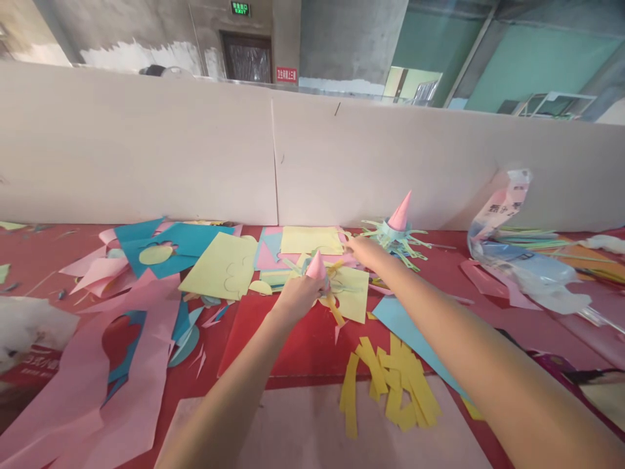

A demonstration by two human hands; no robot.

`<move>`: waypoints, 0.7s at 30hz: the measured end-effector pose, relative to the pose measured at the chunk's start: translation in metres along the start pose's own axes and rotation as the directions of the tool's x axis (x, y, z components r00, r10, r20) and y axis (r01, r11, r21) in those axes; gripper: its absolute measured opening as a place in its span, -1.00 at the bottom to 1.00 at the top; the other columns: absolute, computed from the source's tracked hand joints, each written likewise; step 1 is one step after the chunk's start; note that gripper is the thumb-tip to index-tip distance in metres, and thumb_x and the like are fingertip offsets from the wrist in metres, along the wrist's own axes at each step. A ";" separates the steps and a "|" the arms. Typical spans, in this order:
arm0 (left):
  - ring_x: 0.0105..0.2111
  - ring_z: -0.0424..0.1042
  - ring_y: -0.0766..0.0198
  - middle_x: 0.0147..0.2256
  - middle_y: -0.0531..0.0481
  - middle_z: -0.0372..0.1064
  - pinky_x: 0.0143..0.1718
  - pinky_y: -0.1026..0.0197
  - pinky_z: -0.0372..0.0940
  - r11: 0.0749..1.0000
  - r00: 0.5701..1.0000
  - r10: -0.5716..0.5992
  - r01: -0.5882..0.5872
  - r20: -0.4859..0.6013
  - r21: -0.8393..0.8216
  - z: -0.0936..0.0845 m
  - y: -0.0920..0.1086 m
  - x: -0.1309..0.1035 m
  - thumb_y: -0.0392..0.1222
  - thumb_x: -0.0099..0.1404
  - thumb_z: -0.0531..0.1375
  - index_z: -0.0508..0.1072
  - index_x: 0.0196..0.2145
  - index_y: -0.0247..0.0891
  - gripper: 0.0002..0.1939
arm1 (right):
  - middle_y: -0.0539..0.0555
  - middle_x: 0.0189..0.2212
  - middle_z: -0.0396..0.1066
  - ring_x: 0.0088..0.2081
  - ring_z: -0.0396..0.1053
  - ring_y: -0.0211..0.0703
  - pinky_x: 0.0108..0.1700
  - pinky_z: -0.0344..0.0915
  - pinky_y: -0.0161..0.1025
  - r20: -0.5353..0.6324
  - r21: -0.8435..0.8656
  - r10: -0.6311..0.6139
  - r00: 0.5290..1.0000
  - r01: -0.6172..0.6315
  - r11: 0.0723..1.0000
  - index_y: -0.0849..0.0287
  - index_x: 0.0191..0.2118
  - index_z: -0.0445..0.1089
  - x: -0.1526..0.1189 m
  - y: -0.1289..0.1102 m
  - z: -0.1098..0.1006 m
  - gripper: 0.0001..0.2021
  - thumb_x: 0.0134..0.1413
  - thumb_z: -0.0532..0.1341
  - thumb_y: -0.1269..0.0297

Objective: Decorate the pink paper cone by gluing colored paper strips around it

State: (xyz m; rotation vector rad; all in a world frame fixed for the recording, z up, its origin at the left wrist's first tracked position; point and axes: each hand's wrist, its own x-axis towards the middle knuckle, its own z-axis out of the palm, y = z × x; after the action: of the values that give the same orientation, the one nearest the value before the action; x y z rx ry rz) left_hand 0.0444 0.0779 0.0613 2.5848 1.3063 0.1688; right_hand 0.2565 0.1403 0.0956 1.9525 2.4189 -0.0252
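Observation:
My left hand (299,298) is closed on a paper craft with a pink cone (317,267) on top and yellow and pale green strips sticking out around it. The craft is over yellow paper (352,296) in the middle of the table. My right hand (360,251) is farther back, by a pale yellow sheet (311,240); its fingers look pinched together, and what they hold is too small to make out. Behind it stands a finished-looking craft with a pink cone (400,213), a blue ring and green strips.
Yellow paper strips (390,381) lie in front, beside a blue sheet (415,339). Cut pink paper (146,391) and blue paper (195,244) cover the left. Plastic packaging (537,267) lies right. A white partition (146,150) closes the back.

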 end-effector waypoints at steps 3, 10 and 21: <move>-0.33 0.44 0.13 -0.32 -0.11 0.45 -0.37 0.24 0.22 1.000 1.000 0.002 -0.002 0.014 0.001 -0.001 0.001 -0.001 -0.25 0.28 -0.01 0.49 -0.24 -0.21 -0.73 | 0.24 -0.06 0.40 -0.15 0.39 -0.13 -0.12 0.22 -0.28 -0.121 0.125 0.017 0.992 -0.002 0.992 0.23 0.10 0.27 0.009 -0.005 -0.020 -0.61 0.14 0.07 0.40; -0.32 0.44 0.13 -0.34 -0.11 0.46 -0.37 0.25 0.22 1.000 1.000 -0.002 0.003 0.020 -0.019 -0.009 0.001 -0.003 -0.20 0.29 0.01 0.49 -0.24 -0.22 -0.74 | 0.07 -0.25 0.51 -0.37 0.41 -0.25 -0.34 0.29 -0.34 0.023 0.548 -0.171 0.985 0.130 0.826 0.08 0.00 0.41 0.000 -0.045 -0.035 -0.60 0.10 0.15 0.01; -0.37 0.42 0.20 -0.35 -0.06 0.46 -0.44 0.29 0.16 0.996 1.000 0.004 -0.006 -0.020 -0.094 -0.020 -0.011 -0.006 -0.19 0.27 0.05 0.50 -0.26 -0.20 -0.77 | 0.02 -0.35 0.50 -0.33 0.35 -0.23 -0.26 0.23 -0.30 -0.192 0.591 -0.183 0.964 0.263 0.763 0.11 -0.31 0.53 -0.009 -0.059 -0.018 -0.84 0.01 0.23 0.22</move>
State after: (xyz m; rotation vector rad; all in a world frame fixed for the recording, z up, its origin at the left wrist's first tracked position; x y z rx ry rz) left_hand 0.0286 0.0825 0.0775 2.5140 1.2669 0.2508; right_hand 0.2006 0.1193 0.1134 1.8682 2.9867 -0.8290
